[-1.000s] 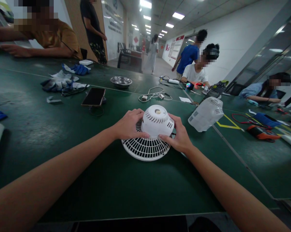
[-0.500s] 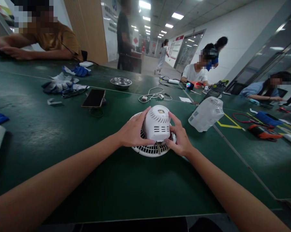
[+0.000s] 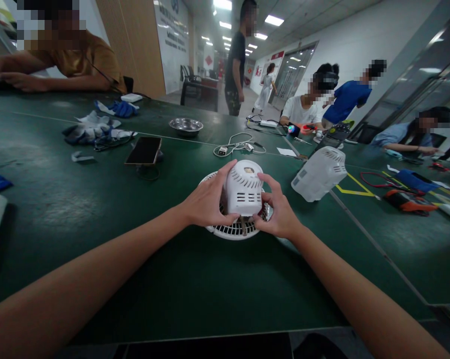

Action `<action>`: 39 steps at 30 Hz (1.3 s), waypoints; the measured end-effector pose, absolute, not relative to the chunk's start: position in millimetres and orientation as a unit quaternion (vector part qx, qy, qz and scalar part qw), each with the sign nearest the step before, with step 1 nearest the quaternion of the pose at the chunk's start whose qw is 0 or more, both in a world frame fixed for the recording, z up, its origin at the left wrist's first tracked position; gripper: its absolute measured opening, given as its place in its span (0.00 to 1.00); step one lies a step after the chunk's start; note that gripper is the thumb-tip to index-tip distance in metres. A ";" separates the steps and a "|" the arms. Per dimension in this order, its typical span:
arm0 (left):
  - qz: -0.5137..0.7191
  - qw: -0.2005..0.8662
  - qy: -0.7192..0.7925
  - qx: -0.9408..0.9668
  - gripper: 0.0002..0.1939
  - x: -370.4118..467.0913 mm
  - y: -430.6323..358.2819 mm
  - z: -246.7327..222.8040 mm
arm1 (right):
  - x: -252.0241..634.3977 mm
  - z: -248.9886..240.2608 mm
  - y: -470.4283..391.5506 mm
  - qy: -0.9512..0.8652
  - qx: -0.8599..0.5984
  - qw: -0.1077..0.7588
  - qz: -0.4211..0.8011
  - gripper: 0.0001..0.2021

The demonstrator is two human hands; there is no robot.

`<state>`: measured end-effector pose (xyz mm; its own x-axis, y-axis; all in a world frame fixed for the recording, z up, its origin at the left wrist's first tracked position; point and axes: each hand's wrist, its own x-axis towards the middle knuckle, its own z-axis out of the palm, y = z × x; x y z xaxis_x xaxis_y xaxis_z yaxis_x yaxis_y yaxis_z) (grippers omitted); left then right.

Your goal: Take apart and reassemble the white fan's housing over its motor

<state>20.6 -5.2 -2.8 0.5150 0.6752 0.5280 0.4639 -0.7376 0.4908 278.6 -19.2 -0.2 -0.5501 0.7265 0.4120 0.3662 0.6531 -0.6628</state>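
Between my two hands is a white slotted motor cover [image 3: 243,192], seemingly from a small fan. My left hand [image 3: 210,197] grips its left side, thumb at the lower front edge. On the other side, my right hand [image 3: 277,209] holds it with bent fingers and thumb. Beneath the cover, a round white fan grille [image 3: 234,232] lies on the green table [image 3: 195,289]. The cover and my hands hide much of the grille. What sits inside the cover is mostly hidden.
A translucent white plastic housing [image 3: 318,174] stands to the right. Further back are a coiled cable [image 3: 239,145], a metal bowl [image 3: 186,126] and a phone [image 3: 144,150]. Gloves [image 3: 93,130] lie at left, an orange multimeter [image 3: 407,200] at right. Several people sit or stand around.
The cover has shifted very slightly up in view, still between both hands. In the background, a standing person in dark clothes and a person in blue have moved right.
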 end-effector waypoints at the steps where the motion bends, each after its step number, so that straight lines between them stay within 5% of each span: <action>1: 0.364 0.145 0.328 0.860 0.66 19.3 -3.7 -3.7 | 278.4 -0.1 -19.4 -0.840 -0.327 0.345 0.264 0.47; 15: 0.375 0.104 0.374 0.842 0.63 25.9 -4.4 -14.8 | 270.4 5.6 -19.5 -0.820 -0.399 0.391 0.125 0.55; 27: 0.439 0.103 0.420 0.788 0.21 1.1 14.4 -17.5 | 294.0 -8.9 7.3 -0.788 -0.424 0.412 0.176 0.45; 39: 0.398 0.276 0.524 0.701 0.18 -28.2 52.3 -39.3 | 298.4 -10.6 10.1 -0.751 -0.428 0.428 0.264 0.52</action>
